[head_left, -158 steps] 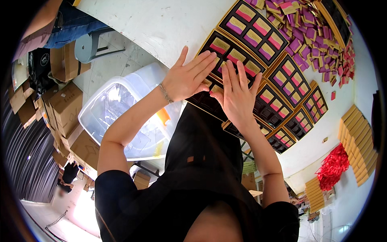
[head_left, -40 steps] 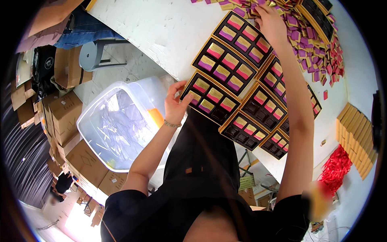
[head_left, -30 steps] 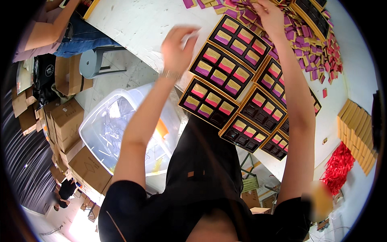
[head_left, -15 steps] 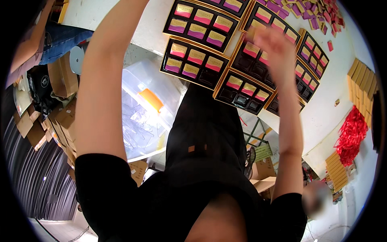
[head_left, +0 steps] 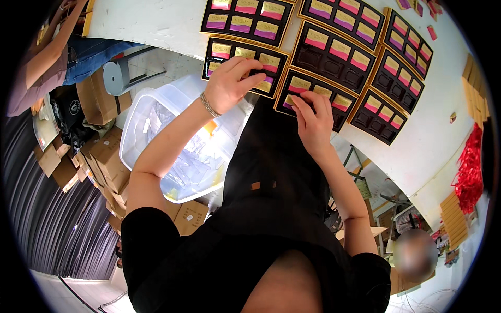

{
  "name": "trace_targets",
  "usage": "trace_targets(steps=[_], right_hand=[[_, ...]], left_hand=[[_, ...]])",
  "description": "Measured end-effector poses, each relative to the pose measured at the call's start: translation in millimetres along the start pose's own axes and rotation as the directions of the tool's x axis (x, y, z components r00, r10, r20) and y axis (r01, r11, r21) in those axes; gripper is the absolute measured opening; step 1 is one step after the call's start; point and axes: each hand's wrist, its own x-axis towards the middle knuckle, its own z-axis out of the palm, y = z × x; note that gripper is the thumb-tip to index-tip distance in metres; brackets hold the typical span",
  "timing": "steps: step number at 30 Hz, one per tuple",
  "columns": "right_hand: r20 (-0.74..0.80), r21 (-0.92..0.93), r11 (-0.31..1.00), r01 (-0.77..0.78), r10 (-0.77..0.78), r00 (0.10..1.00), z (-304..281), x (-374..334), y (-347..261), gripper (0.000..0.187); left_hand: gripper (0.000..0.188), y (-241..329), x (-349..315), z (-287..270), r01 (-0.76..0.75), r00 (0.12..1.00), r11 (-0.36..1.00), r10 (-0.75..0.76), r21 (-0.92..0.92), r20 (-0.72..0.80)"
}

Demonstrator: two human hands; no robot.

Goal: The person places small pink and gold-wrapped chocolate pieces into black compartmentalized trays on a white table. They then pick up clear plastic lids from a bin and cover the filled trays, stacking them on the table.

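My left hand [head_left: 228, 87] is over the nearest left black chocolate box [head_left: 207, 53]. Its thumb touches a purple-and-gold wrapped chocolate [head_left: 267, 85] in the lower right slot, with thumb and forefinger a little apart. My right hand [head_left: 315, 121] pinches another purple-and-gold wrapped chocolate [head_left: 288, 102] at the lower left slot of the neighbouring black box [head_left: 282, 93]. Pink-and-gold wrapped chocolates [head_left: 342, 102] fill that box's upper row. My right fingers partly cover its lower row.
Several more gold-edged boxes stand in rows on the white table [head_left: 412, 136], some with bare lower slots. Loose wrapped chocolates [head_left: 432, 32] lie at the far right. A clear plastic bin [head_left: 136, 128] is below on my left, by cardboard boxes [head_left: 109, 154]. Red shredded filler [head_left: 468, 172] hangs at right.
My left arm has drawn back from far ahead to the near left box, whose bare lower right slot now holds a chocolate. My right hand has come down and leftward to the near middle box.
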Motion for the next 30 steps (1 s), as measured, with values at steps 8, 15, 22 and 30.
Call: trace_targets(steps=[8, 15, 22, 30], right_hand=[[0.317, -0.375, 0.903, 0.21, -0.088, 0.944, 8, -39, -4, 0.057], [0.225, -0.393, 0.861, 0.324, -0.251, 0.941, 9, -38, 14, 0.038], [0.109, -0.305, 0.917, 0.255, -0.233, 0.966, 3, -28, 2, 0.036], [0.135, 0.512, 0.83, -0.223, 0.179, 0.975, 6, 27, -33, 0.038]], left_hand=[[0.047, 28, -38, 24, -0.077, 0.993, 0.92, 0.035, 0.384, 0.116], [0.03, 28, -30, 25, -0.084, 0.992, 0.959, 0.106, 0.271, -0.065], [0.028, 37, -7, 4, 0.003, 0.979, 0.995, -0.024, -0.104, -0.203], [0.033, 32, -6, 4, 0.148, 0.988, 0.816, -0.143, -0.559, 0.053]])
